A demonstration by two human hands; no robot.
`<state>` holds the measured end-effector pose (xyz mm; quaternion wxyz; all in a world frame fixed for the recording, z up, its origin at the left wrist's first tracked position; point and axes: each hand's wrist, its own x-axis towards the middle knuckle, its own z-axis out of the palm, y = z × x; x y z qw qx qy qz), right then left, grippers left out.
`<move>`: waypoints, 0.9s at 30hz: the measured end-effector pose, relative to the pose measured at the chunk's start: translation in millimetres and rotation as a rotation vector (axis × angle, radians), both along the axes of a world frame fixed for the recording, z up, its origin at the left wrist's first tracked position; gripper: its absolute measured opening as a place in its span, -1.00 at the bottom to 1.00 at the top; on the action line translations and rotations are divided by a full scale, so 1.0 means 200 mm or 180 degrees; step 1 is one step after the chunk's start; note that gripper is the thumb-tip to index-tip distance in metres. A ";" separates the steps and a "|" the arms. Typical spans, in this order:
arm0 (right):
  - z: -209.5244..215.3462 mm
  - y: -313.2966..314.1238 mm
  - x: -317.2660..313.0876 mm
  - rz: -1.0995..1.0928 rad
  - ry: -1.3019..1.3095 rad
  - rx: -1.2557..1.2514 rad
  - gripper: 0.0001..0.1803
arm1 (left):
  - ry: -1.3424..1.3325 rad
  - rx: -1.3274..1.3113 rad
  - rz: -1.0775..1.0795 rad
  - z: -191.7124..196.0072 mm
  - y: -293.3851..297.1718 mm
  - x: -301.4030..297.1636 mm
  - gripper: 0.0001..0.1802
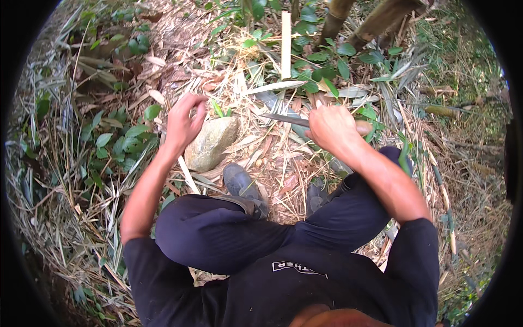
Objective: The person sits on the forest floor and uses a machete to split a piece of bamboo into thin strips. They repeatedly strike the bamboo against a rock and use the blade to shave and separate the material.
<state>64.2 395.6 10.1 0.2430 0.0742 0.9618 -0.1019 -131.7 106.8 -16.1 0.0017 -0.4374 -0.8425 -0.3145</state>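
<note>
My right hand (331,126) is wrapped round the wooden handle (363,128) of a knife, whose end sticks out past the fist. The dark knife blade (286,119) points left above the litter. My left hand (185,121) is raised just beside a grey-tan stone (211,144), fingers loosely bent, with a gap between thumb and forefinger. Nothing shows in that hand, though its palm side is partly hidden. A pale narrow strip (188,175) lies below my left wrist, beside the stone.
A flat pale bamboo strip (286,46) stands out ahead, near thick bamboo stems (378,24). Leafy green plants (128,143) grow at the left. Dry leaves and stalks cover the ground. My dark boots (239,181) rest close to the stone.
</note>
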 end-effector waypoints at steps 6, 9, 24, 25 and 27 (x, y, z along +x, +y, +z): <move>0.03 0.03 0.29 -0.0410 -0.0607 -0.0166 -0.63 | -0.2305 -0.1683 -0.0327 -0.39 0.86 -0.37 -0.63; 0.05 -0.01 0.21 -0.0168 -0.0822 -0.0226 -0.74 | -0.2631 -0.1404 0.0458 -0.73 1.12 -0.48 -0.68; -0.12 -0.03 0.16 0.0160 -0.0532 -0.0330 -0.78 | -0.2377 -0.0412 0.1556 -1.12 1.45 -0.44 -0.93; -0.13 -0.03 0.16 0.0193 -0.0509 -0.0335 -0.78 | -0.2465 -0.0279 0.1435 -1.07 1.44 -0.40 -0.94; -0.11 -0.03 0.16 0.0272 -0.0450 -0.0373 -0.78 | -0.3206 -0.0076 0.1180 -0.91 1.36 -0.41 -0.93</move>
